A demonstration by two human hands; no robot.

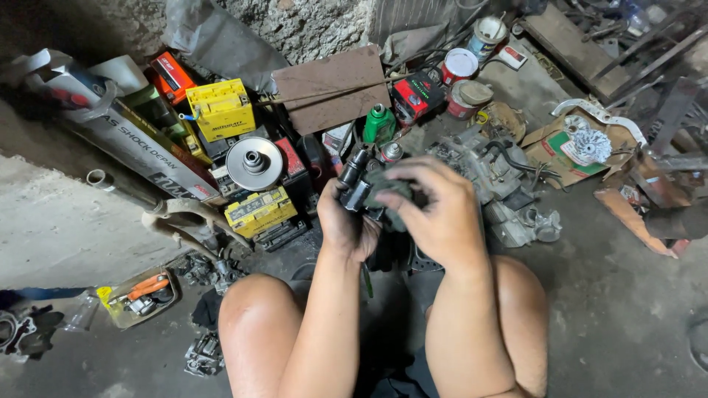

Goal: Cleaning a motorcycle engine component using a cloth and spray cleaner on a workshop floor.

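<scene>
My left hand [345, 221] grips a small black cylindrical engine part [355, 177] in front of me, above my bare knees. My right hand [435, 206] presses a dark grey-green rag [389, 189] against that part, fingers curled over it. Both hands meet at the middle of the head view. Much of the part is hidden under the rag and my fingers.
On the concrete floor lie yellow battery boxes [220, 108], a round metal pulley disc [254, 163], a green bottle [379, 123], red-and-white cans [459, 66], a grey engine block [493, 177], a cardboard sheet [332, 87], orange pliers in a tray [145, 288] and scattered metal parts. A rough wall stands behind.
</scene>
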